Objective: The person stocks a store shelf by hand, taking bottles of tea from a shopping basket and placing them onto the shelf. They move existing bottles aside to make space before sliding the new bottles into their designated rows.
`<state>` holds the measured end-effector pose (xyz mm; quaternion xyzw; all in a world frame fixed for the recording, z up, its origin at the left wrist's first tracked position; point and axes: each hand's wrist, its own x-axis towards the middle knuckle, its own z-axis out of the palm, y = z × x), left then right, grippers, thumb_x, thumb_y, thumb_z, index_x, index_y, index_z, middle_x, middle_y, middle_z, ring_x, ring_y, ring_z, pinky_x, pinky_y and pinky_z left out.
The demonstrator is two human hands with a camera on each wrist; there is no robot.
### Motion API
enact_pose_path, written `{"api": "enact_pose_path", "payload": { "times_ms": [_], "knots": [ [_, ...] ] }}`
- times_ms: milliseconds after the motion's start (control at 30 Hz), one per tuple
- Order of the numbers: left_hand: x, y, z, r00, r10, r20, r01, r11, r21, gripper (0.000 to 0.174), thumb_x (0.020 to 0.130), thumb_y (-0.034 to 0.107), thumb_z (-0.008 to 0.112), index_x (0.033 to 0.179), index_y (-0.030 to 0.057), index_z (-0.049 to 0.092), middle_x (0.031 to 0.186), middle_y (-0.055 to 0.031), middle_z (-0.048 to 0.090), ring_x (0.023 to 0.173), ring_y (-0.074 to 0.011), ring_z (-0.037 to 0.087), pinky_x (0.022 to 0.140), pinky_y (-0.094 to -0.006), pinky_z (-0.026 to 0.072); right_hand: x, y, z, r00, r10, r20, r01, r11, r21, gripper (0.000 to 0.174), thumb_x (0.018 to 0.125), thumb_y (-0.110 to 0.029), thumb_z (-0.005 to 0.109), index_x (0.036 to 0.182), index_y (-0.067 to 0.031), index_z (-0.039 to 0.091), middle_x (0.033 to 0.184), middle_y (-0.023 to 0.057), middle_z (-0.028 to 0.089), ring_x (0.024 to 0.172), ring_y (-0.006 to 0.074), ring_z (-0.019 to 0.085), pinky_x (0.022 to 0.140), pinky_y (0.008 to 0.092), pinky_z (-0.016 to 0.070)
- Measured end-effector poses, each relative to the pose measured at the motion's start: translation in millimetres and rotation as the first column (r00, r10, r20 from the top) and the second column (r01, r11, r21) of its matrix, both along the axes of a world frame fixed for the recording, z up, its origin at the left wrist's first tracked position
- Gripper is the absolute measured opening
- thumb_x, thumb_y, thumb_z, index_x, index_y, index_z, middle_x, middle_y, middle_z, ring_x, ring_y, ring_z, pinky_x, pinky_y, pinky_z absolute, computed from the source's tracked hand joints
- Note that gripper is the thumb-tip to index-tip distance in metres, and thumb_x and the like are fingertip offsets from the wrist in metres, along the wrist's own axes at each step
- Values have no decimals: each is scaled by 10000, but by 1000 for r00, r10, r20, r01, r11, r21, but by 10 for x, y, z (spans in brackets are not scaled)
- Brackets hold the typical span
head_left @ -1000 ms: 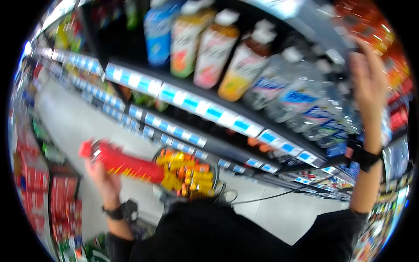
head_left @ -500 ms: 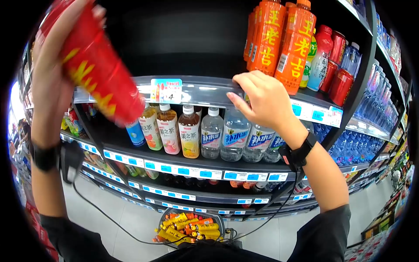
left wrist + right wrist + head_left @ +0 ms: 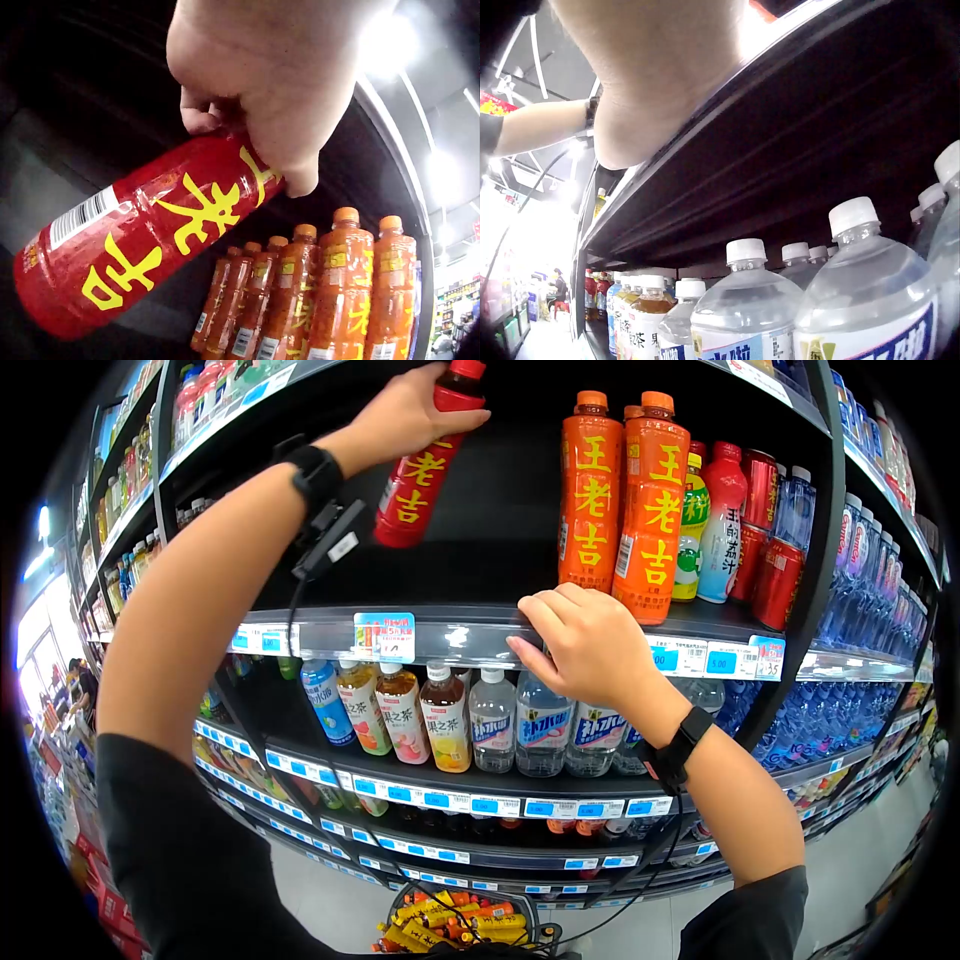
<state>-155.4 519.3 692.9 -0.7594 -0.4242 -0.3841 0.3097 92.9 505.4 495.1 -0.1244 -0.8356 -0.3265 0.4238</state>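
Observation:
My left hand [image 3: 400, 415] grips a red bottle [image 3: 412, 490] just below its red cap, fingers and thumb around the upper part. The bottle tilts over the dark upper shelf [image 3: 500, 540], its base hanging to the lower left in the head view. Large yellow characters and a barcode show on its label in the left wrist view, where the cap is hidden by the hand [image 3: 262, 82]. Curled over the front edge [image 3: 450, 635] of that shelf, my right hand [image 3: 585, 640] has its thumb in front, left of the orange bottles [image 3: 648, 520]; its fingertips are hidden.
Right of the orange bottles stand a green-labelled bottle [image 3: 692, 530], a pink bottle [image 3: 722, 525] and red cans [image 3: 775, 580]. Tea bottles [image 3: 400, 715] and clear water bottles [image 3: 543, 730] line the shelf below. A basket [image 3: 545, 932] of yellow and orange bottles sits on the floor.
My left hand has carried the red bottle up from low at the left and in over the upper shelf. The right hand came onto the shelf edge and has stayed there since.

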Motion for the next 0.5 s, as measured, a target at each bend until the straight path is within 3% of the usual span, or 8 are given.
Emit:
{"api": "enact_pose_path", "payload": {
  "times_ms": [100, 167, 433, 500],
  "knots": [
    [35, 477, 38, 998, 45, 48, -47, 998, 51, 546, 781, 434, 779, 1078, 18, 587, 975, -174, 692, 872, -270, 696, 789, -369, 558, 6, 27, -19, 1000, 3, -1, -3, 1000, 3, 239, 866, -294, 640, 862, -59, 599, 758, 58, 583, 763, 223, 601, 670, 340, 504],
    [-22, 745, 57, 994, -108, 22, 107, 993, 39, 527, 773, 426, 786, 1058, 21, 605, 970, -169, 693, 872, -264, 694, 790, -370, 551, 4, 24, -11, 1000, -10, 2, 10, 1000, -2, 238, 867, -294, 641, 861, -59, 600, 755, 56, 581, 764, 221, 601, 671, 336, 504],
    [65, 1532, 8, 983, -1, 181, 25, 991, -129, 548, 720, 428, 820, 1040, 23, 636, 970, -165, 700, 919, -280, 692, 828, -383, 546, -10, 39, 5, 999, -27, 24, 28, 999, -18, 250, 826, -287, 677, 870, -50, 609, 758, 59, 588, 732, 219, 603, 646, 327, 506],
    [86, 1690, 10, 985, 36, 167, -9, 987, -163, 589, 722, 425, 821, 1092, 14, 619, 1042, -182, 686, 936, -292, 688, 843, -383, 546, -20, 36, 5, 999, -31, 17, 31, 999, -17, 250, 823, -283, 679, 867, -48, 607, 760, 60, 589, 724, 220, 602, 641, 327, 506]
  ]
}}
